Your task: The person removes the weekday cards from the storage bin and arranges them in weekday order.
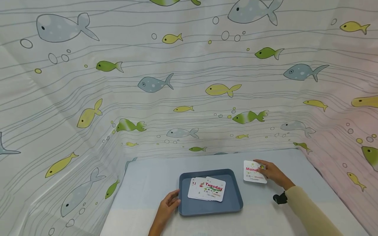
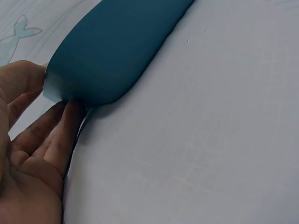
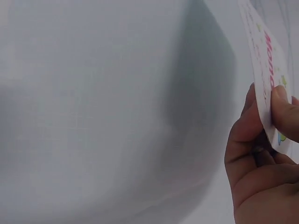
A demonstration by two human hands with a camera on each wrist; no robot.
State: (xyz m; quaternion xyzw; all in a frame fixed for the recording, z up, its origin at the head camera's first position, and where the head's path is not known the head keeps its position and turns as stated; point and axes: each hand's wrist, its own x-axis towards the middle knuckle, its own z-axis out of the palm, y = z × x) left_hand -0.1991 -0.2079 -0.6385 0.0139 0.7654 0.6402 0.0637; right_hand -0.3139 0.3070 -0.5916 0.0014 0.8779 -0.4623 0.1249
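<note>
While holding the blue tray [image 1: 211, 212] by its left edge with the left hand [image 1: 166, 208], have a wide bit of table [image 1: 141, 183] off to the left, out to the fish cloth [image 1: 53, 111]. Touching the rim with thumb and bent fingers, with a little gap between them. Inside the raised tray edges, a messy fan of white cards [image 1: 193, 190], nearer the left wall, with more room to slide at the right and front. On top, the Tuesday card [image 1: 217, 193], with red letters and a green picture. Just past the tray's right edge, the Monday card [image 1: 251, 172], pinched in the right hand [image 1: 274, 172], with thumb in front and fingers behind. White, round at the corners, with big pinky-red letters, partly covered. Farther right, more table.
</note>
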